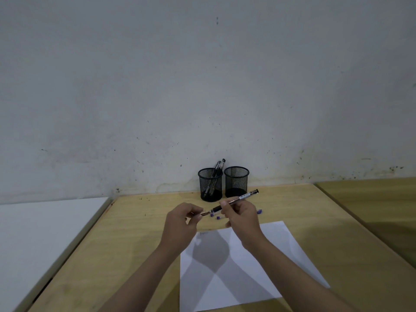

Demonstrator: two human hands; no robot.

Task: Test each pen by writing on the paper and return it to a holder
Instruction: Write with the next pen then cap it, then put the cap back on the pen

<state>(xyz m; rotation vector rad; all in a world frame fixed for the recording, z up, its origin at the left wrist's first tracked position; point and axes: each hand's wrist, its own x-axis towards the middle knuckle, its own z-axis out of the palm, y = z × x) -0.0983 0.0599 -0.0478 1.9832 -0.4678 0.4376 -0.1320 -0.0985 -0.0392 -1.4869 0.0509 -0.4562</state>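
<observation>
Scuffed white wall (157, 86) | wooden table (139, 233) | both hands' fingers (225, 204) grip 1 pen (238, 197) above paper (281, 255)

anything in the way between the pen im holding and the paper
Nothing visible. The pen is held in the air by the right hand, its tip at the left hand, above the table. The paper lies bare just below; only shadows fall on it.

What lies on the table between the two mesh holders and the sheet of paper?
In the head view, small purple pieces lie on the table between the holders and the paper; both hands hold a pen above that stretch.
</observation>
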